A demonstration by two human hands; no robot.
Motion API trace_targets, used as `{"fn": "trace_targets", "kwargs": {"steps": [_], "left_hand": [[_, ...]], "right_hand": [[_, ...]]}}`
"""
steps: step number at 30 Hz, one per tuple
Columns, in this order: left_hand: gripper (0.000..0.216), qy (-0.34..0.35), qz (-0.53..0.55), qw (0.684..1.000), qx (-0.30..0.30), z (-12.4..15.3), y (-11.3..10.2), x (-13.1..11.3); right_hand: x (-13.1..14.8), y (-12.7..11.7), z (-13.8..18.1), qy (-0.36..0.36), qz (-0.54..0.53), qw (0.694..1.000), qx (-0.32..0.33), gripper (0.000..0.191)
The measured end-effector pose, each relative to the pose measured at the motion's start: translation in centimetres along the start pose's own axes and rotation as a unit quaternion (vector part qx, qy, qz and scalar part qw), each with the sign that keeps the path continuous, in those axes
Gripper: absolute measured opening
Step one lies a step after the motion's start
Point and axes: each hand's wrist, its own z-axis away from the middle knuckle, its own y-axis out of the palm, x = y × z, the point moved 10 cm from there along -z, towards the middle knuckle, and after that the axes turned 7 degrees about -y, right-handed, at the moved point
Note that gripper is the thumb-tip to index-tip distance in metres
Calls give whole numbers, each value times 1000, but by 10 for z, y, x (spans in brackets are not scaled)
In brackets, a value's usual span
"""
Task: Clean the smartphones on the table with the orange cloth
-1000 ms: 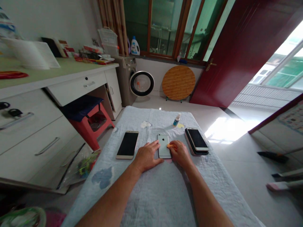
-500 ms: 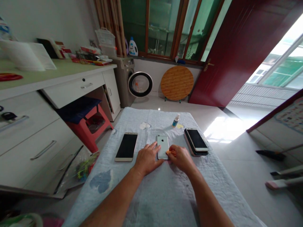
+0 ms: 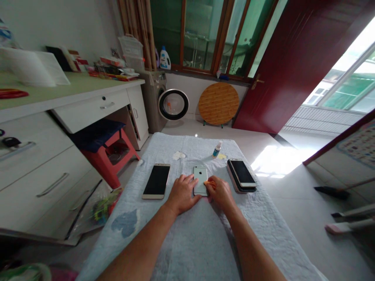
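A silver phone (image 3: 200, 177) lies back side up on the cloth-covered table, its dark apple logo showing. My left hand (image 3: 183, 193) rests along its left edge, fingers spread and touching the back. In my right hand (image 3: 221, 192) a small orange cloth (image 3: 208, 183) is pinched against the phone's right edge; most of the cloth is hidden by the fingers. To the left lies a larger gold-rimmed phone (image 3: 156, 181) with its dark screen up. On the right, a white phone (image 3: 242, 173) sits on top of a dark stack. A small spray bottle (image 3: 217, 150) stands farther back.
The table is draped with a pale blue quilted cloth (image 3: 187, 242). Left of it are a red stool (image 3: 120, 158) and a white desk (image 3: 84, 111). Beyond stand a washing machine (image 3: 152, 101) with its door open and a round wooden board (image 3: 218, 103).
My right hand has shifted slightly up and left along the phone's right edge with the orange cloth. The left hand stays on the phone, nearly still.
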Motion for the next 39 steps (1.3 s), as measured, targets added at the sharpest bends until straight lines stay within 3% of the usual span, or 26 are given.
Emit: {"fn": "trace_targets", "kwargs": {"steps": [3, 8, 15, 30, 39], "left_hand": [[59, 4, 18, 1000, -3, -1, 1, 1], [59, 8, 26, 1000, 7, -1, 2, 0], [61, 12, 27, 1000, 11, -2, 3, 1], [55, 1, 16, 1000, 27, 0, 3, -1], [54, 5, 44, 999, 27, -1, -1, -4]], "right_hand": [[-4, 1, -6, 11, 11, 1000, -12, 19], [-11, 7, -29, 31, 49, 998, 20, 20], [-22, 16, -69, 60, 101, 993, -2, 25], [15, 50, -101, -30, 149, 982, 115, 28], [28, 55, -99, -86, 133, 979, 130, 31]]}}
